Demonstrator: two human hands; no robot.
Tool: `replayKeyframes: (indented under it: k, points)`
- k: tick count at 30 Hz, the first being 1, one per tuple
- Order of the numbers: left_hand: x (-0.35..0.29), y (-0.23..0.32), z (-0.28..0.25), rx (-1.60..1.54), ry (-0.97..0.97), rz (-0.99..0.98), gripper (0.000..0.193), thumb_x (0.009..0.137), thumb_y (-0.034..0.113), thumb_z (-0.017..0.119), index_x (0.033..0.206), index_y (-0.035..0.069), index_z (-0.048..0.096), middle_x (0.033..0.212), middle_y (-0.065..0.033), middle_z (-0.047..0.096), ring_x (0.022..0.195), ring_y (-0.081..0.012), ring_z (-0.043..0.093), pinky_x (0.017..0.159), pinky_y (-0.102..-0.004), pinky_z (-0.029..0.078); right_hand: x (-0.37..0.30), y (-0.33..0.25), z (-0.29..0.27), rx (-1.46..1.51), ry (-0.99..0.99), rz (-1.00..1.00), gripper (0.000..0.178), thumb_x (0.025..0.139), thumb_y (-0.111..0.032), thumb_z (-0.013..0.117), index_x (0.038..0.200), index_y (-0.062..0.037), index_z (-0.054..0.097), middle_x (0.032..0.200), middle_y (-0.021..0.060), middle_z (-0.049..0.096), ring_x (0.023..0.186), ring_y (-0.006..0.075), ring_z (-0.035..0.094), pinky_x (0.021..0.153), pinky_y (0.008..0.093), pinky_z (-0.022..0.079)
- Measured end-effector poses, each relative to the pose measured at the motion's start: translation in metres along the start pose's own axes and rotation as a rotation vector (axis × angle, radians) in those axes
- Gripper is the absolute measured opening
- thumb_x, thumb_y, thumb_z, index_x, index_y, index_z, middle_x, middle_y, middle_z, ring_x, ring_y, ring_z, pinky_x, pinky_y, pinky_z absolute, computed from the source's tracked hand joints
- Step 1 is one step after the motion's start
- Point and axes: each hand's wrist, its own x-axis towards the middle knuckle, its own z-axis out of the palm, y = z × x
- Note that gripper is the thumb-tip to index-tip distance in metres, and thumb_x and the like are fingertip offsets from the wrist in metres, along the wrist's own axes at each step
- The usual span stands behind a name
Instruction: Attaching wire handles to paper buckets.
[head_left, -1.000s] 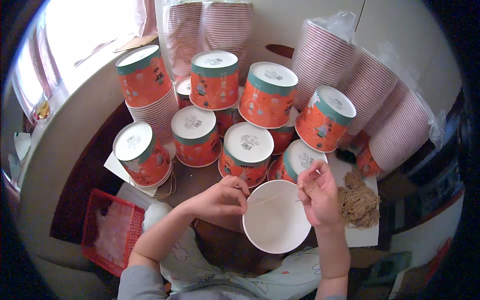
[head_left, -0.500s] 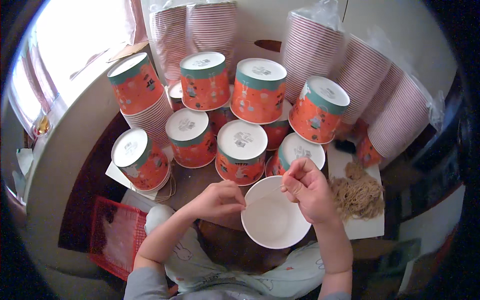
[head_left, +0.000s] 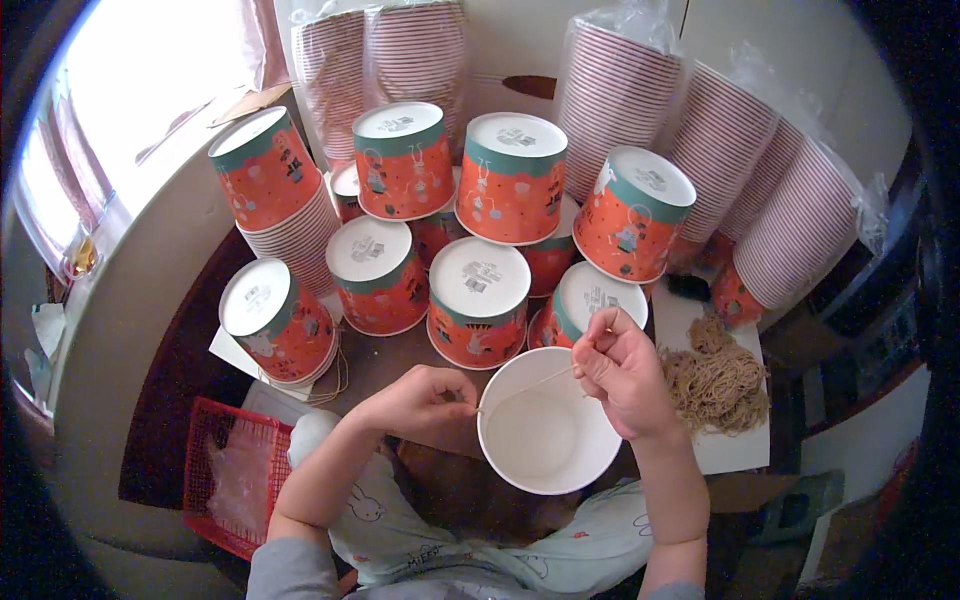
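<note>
A white-lined paper bucket [head_left: 545, 440] stands mouth up between my knees, its inside facing me. Over its mouth runs a thin tan string [head_left: 535, 385], pulled fairly straight. My left hand [head_left: 425, 398] pinches one part of the string beside the bucket's left rim. At the far right rim, my right hand [head_left: 622, 375] grips the other part between thumb and fingers, with a short tail showing below. Whether the string passes through the bucket's wall I cannot tell. A tangled heap of tan strings [head_left: 715, 390] lies right of my right hand on a white board [head_left: 735, 450].
Upturned orange and green buckets [head_left: 480, 300] are piled two levels high just beyond my hands. Tall nested stacks of buckets in clear plastic [head_left: 620, 110] line the back and right. A red mesh basket [head_left: 235, 480] sits at lower left, by my knee.
My left hand has shifted slightly left and my right hand slightly right, so the string spans a longer distance. The view has also shifted a little.
</note>
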Motion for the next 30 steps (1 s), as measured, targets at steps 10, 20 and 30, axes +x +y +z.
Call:
replayKeyframes:
  k: [10, 20, 30]
  points:
    - [-0.003, -0.002, -0.007, 0.012, 0.046, -0.082, 0.012, 0.077, 0.013, 0.062, 0.081, 0.001, 0.06, 0.074, -0.0016, 0.061, 0.07, -0.0066, 0.054, 0.062, -0.0234, 0.045, -0.022, -0.044, -0.024, -0.08, -0.3, -0.019, 0.025, 0.082, -0.027, 0.059, 0.095, -0.0072, 0.05, 0.066, 0.0025, 0.057, 0.048, 0.0029, 0.043, 0.04, 0.0156, 0.029]
    - [0.005, 0.017, -0.02, 0.038, -0.02, -0.215, 0.014, 0.074, 0.013, 0.063, 0.081, 0.002, 0.059, 0.075, -0.0034, 0.06, 0.071, -0.0086, 0.054, 0.065, -0.0248, 0.045, -0.086, -0.099, -0.087, 0.492, -0.324, -0.579, 0.018, 0.089, -0.017, 0.043, 0.088, 0.0003, 0.048, 0.076, 0.0172, 0.056, 0.045, 0.0194, 0.049, 0.037, 0.0292, 0.04]
    - [0.125, 0.056, 0.039, 0.878, -0.242, 0.52, 0.025, 0.07, 0.013, 0.06, 0.095, 0.009, 0.061, 0.094, -0.0061, 0.058, 0.093, -0.0255, 0.053, 0.081, -0.0374, 0.043, -0.087, -0.094, -0.06, -0.061, -0.274, -0.728, 0.021, 0.076, -0.004, 0.062, 0.093, 0.008, 0.057, 0.085, 0.0249, 0.061, 0.069, 0.0267, 0.063, 0.058, 0.0335, 0.053]
